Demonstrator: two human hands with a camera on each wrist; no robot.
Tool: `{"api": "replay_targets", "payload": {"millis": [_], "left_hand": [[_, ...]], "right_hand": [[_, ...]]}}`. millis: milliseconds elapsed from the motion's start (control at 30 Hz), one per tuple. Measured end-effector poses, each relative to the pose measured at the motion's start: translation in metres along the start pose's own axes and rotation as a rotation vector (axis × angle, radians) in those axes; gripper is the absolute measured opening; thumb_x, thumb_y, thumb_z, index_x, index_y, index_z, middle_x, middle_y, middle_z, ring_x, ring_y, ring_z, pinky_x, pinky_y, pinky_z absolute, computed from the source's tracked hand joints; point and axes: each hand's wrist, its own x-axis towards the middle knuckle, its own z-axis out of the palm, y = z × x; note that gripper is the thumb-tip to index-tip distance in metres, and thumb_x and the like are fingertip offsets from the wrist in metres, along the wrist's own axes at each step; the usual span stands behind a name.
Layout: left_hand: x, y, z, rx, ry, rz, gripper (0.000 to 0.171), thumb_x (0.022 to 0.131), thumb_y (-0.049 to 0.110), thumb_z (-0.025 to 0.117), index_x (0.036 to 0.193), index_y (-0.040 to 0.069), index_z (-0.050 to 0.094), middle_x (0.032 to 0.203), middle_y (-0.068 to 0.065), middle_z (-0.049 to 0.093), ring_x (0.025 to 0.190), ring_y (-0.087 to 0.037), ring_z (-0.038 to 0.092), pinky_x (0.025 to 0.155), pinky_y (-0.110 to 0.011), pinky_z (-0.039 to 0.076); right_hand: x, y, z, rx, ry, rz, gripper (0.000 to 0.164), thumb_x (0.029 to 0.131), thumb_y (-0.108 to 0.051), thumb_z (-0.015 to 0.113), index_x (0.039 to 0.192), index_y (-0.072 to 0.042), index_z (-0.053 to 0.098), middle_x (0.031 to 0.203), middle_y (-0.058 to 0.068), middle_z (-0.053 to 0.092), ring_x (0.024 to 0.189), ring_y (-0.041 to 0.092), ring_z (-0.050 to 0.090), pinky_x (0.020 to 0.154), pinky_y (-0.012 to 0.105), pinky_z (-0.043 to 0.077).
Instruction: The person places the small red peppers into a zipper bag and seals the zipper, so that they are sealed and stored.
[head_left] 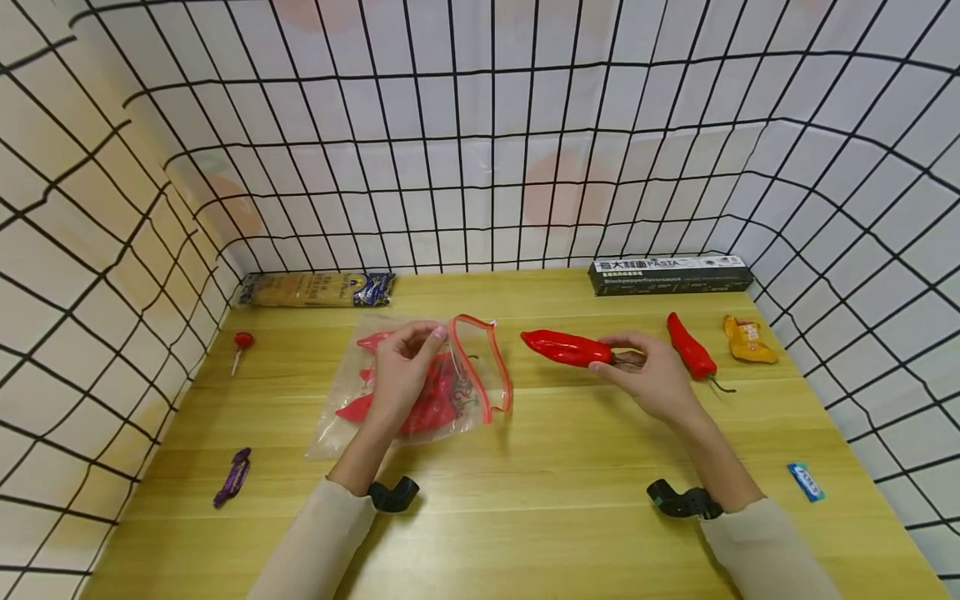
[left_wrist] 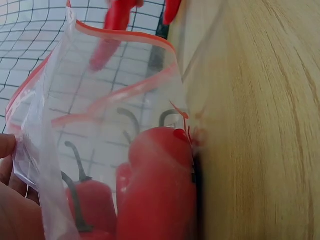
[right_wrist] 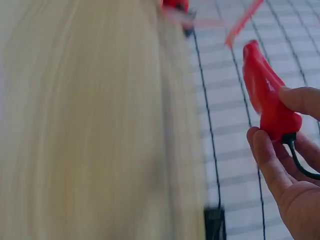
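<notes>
A clear zip bag with a red-edged mouth stands partly open toward the right, several red peppers inside it. My left hand pinches the bag's upper side near the mouth; the left wrist view shows green stems on the bagged peppers. My right hand holds a red chili pepper by its stem end, raised off the table, its tip pointing left at the bag's mouth but apart from it. In the right wrist view thumb and fingers grip that pepper. Another red pepper lies behind the right hand.
At the back are a noodle packet and a black pasta box. A lollipop and a purple candy lie left; a yellow packet and a blue candy lie right. Black wire grid encloses the table's back and sides.
</notes>
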Motion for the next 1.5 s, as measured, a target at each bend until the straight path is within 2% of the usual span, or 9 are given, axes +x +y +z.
{"api": "replay_targets", "payload": {"millis": [167, 333, 400, 567, 833, 1000, 1133, 1267, 1500], "left_hand": [[0.0, 0.002, -0.001, 0.031, 0.007, 0.006, 0.03, 0.089, 0.044, 0.068, 0.101, 0.018, 0.073, 0.093, 0.0, 0.074, 0.081, -0.018, 0.063, 0.07, -0.024, 0.052], [0.0, 0.003, -0.001, 0.039, 0.003, 0.009, 0.03, 0.089, 0.046, 0.067, 0.102, 0.02, 0.073, 0.094, 0.0, 0.074, 0.082, -0.019, 0.063, 0.072, -0.025, 0.052], [-0.003, 0.012, -0.002, 0.045, -0.009, -0.01, 0.028, 0.091, 0.041, 0.066, 0.104, 0.017, 0.073, 0.096, -0.002, 0.074, 0.086, -0.022, 0.065, 0.075, -0.026, 0.054], [-0.003, 0.015, -0.003, 0.06, -0.021, -0.054, 0.024, 0.094, 0.031, 0.064, 0.109, 0.014, 0.071, 0.1, -0.005, 0.073, 0.09, -0.026, 0.065, 0.077, -0.026, 0.055], [0.0, 0.005, -0.002, 0.048, -0.032, -0.028, 0.029, 0.093, 0.04, 0.064, 0.106, 0.015, 0.069, 0.1, -0.005, 0.069, 0.089, -0.017, 0.064, 0.077, -0.023, 0.054], [0.002, -0.001, -0.002, 0.058, -0.059, -0.047, 0.029, 0.098, 0.038, 0.057, 0.106, 0.011, 0.063, 0.101, -0.007, 0.064, 0.089, -0.016, 0.062, 0.075, -0.022, 0.051], [0.002, -0.005, -0.002, 0.086, -0.065, -0.052, 0.029, 0.099, 0.04, 0.054, 0.106, 0.013, 0.061, 0.1, -0.006, 0.065, 0.082, -0.016, 0.058, 0.069, -0.024, 0.048], [0.003, -0.006, -0.003, 0.109, -0.066, -0.051, 0.029, 0.099, 0.041, 0.052, 0.106, 0.014, 0.06, 0.101, -0.004, 0.063, 0.084, -0.017, 0.057, 0.071, -0.026, 0.048], [0.003, -0.007, -0.004, 0.112, -0.067, -0.062, 0.028, 0.1, 0.041, 0.051, 0.106, 0.015, 0.059, 0.102, -0.003, 0.061, 0.084, -0.018, 0.056, 0.07, -0.027, 0.049]], "right_hand": [[0.011, -0.031, 0.033, 0.122, -0.087, -0.052, 0.051, 0.084, -0.028, 0.077, 0.128, -0.012, 0.06, 0.131, 0.011, 0.056, 0.105, 0.028, 0.067, 0.08, 0.025, 0.057], [0.025, -0.048, 0.064, 0.175, -0.039, -0.07, 0.044, 0.081, -0.025, 0.08, 0.12, -0.013, 0.062, 0.12, 0.01, 0.061, 0.1, 0.027, 0.069, 0.077, 0.026, 0.058], [0.03, -0.051, 0.075, 0.187, -0.016, -0.08, 0.042, 0.08, -0.026, 0.081, 0.115, -0.012, 0.062, 0.116, 0.011, 0.062, 0.097, 0.027, 0.07, 0.076, 0.027, 0.059], [0.038, -0.057, 0.096, 0.149, 0.033, -0.095, 0.039, 0.078, -0.031, 0.083, 0.108, -0.015, 0.064, 0.108, 0.006, 0.067, 0.088, 0.021, 0.071, 0.073, 0.03, 0.059], [0.049, -0.063, 0.126, 0.204, 0.067, -0.074, 0.042, 0.077, -0.027, 0.084, 0.108, -0.011, 0.061, 0.103, 0.006, 0.065, 0.085, 0.022, 0.07, 0.072, 0.028, 0.059], [0.05, -0.059, 0.129, 0.25, 0.03, -0.05, 0.049, 0.085, -0.029, 0.076, 0.124, -0.01, 0.054, 0.114, 0.005, 0.061, 0.095, 0.023, 0.068, 0.075, 0.031, 0.059], [0.044, -0.052, 0.119, 0.275, -0.011, -0.023, 0.052, 0.096, -0.044, 0.057, 0.136, -0.012, 0.047, 0.127, 0.008, 0.057, 0.104, 0.029, 0.066, 0.085, 0.043, 0.056], [0.032, -0.046, 0.105, 0.356, -0.021, -0.016, 0.053, 0.102, -0.05, 0.04, 0.138, -0.011, 0.043, 0.137, 0.016, 0.05, 0.115, 0.032, 0.061, 0.098, 0.046, 0.051], [0.01, -0.042, 0.09, 0.366, -0.052, -0.076, 0.052, 0.105, -0.046, 0.03, 0.138, -0.007, 0.042, 0.138, 0.015, 0.052, 0.127, 0.032, 0.053, 0.104, 0.048, 0.046]]}}
